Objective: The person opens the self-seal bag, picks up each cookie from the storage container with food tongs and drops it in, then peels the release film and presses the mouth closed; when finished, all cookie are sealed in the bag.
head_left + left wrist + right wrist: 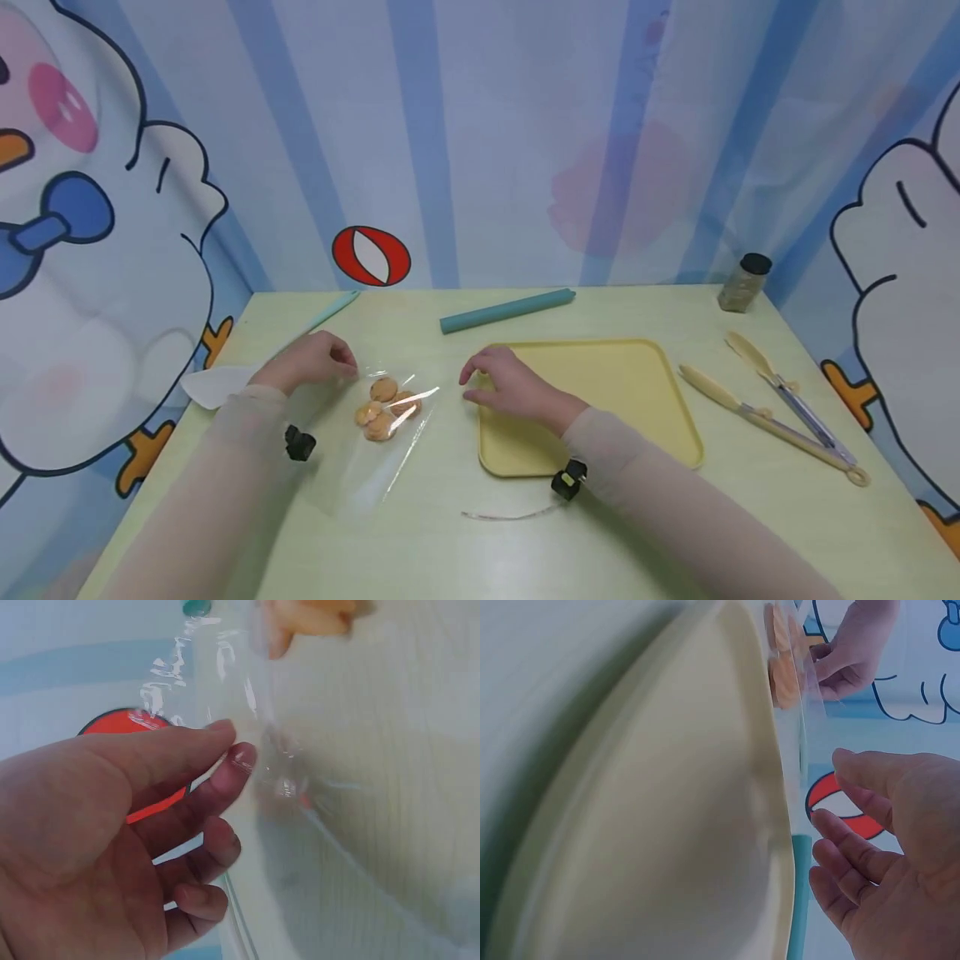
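Observation:
In the head view a clear plastic bag (405,467) lies at left centre with several round cookies (380,427) inside. My left hand (311,360) is at the bag's far left corner. The left wrist view shows its thumb and index finger (241,759) pinching the thin film, the other fingers loosely bent. My right hand (517,385) hovers over the left side of a yellow tray (600,400) and holds nothing. In the right wrist view its fingers (855,855) are spread and slightly curved, beside the tray's edge.
A teal rolled cylinder (506,311) lies behind the tray. Left of the bag is a spatula (217,385), partly behind my left arm. Tongs (772,421) with beige tips lie spread at right. A black-lidded jar (742,285) stands at the back right. A patterned curtain (495,125) hangs behind.

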Tool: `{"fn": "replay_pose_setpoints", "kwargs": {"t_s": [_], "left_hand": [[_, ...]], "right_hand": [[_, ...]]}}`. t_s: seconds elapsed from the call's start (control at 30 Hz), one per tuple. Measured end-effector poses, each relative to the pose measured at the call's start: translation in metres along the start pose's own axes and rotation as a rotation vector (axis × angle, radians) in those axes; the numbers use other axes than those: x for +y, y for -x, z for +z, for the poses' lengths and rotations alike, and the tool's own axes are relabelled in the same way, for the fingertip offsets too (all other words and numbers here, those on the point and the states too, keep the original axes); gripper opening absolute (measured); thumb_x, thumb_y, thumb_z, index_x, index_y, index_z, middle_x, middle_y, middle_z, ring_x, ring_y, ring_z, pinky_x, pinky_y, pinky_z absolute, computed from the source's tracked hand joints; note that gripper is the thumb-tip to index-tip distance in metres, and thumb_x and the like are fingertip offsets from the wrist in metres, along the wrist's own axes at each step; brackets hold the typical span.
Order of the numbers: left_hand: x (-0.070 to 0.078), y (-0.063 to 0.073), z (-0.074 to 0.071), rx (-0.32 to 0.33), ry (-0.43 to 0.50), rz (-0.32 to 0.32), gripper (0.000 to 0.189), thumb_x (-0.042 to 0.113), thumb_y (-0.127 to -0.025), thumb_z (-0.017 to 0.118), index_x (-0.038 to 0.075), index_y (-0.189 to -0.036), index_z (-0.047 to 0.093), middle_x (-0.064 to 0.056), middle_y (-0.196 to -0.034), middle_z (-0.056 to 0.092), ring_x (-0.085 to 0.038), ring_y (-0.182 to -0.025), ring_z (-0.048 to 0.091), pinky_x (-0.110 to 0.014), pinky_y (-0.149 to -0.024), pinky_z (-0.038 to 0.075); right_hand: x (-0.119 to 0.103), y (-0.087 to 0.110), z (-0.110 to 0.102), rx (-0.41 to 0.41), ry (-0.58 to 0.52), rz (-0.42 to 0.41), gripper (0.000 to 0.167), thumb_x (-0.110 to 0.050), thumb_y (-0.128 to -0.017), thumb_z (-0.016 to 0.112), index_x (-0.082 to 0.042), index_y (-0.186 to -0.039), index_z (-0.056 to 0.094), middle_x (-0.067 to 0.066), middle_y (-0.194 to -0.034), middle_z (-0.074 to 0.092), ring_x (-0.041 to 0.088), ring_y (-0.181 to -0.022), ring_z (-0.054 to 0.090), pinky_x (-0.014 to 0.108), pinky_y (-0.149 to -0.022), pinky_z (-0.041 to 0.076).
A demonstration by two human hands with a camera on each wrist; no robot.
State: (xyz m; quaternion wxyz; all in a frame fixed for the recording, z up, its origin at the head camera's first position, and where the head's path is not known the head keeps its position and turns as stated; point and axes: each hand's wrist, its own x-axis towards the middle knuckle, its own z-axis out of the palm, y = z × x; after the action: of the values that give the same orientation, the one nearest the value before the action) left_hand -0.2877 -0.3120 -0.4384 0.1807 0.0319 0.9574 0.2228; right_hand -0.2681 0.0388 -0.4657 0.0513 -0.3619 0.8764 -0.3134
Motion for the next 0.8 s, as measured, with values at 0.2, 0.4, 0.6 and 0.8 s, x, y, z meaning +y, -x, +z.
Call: {"fn": "replay_pose_setpoints", "kwargs": {"t_s": [0.2, 0.4, 0.6, 0.8], "left_hand": [[-0.028, 0.017, -0.007, -0.033, 0.052, 0.000, 0.013, 0.018, -0.095, 0.073, 0.005, -0.095, 0.073, -0.002, -0.084, 0.066, -0.017, -0.078, 0.055, -0.030, -0.070, 0.047], [-0.039, 0.025, -0.001, -0.066, 0.120, 0.000, 0.013, 0.017, -0.095, 0.074, 0.004, -0.095, 0.073, 0.000, -0.084, 0.065, -0.016, -0.075, 0.055, -0.029, -0.066, 0.047], [-0.043, 0.030, 0.001, -0.060, 0.146, -0.012, 0.013, 0.016, -0.097, 0.071, 0.003, -0.099, 0.074, -0.002, -0.085, 0.066, -0.017, -0.074, 0.055, -0.029, -0.066, 0.047], [-0.043, 0.030, 0.000, -0.053, 0.147, -0.004, 0.011, 0.013, -0.097, 0.070, 0.003, -0.099, 0.074, -0.001, -0.086, 0.068, -0.016, -0.074, 0.055, -0.028, -0.065, 0.046]], "right_hand": [[-0.009, -0.018, 0.013, -0.027, 0.041, -0.038, 0.018, -0.020, -0.095, 0.075, -0.010, -0.110, 0.074, 0.008, -0.121, 0.071, 0.030, -0.121, 0.056, 0.046, -0.109, 0.039], [-0.008, -0.031, 0.023, -0.077, 0.093, -0.020, 0.021, -0.026, -0.095, 0.076, -0.014, -0.112, 0.076, 0.005, -0.122, 0.072, 0.027, -0.118, 0.058, 0.048, -0.105, 0.039], [-0.011, -0.049, 0.034, -0.119, 0.109, 0.056, 0.025, -0.039, -0.096, 0.073, -0.022, -0.114, 0.076, 0.003, -0.130, 0.067, 0.029, -0.126, 0.052, 0.052, -0.108, 0.035], [-0.018, -0.061, 0.041, -0.118, 0.095, 0.126, 0.026, -0.044, -0.096, 0.072, -0.023, -0.109, 0.079, 0.005, -0.133, 0.065, 0.030, -0.128, 0.049, 0.053, -0.110, 0.031]]}}
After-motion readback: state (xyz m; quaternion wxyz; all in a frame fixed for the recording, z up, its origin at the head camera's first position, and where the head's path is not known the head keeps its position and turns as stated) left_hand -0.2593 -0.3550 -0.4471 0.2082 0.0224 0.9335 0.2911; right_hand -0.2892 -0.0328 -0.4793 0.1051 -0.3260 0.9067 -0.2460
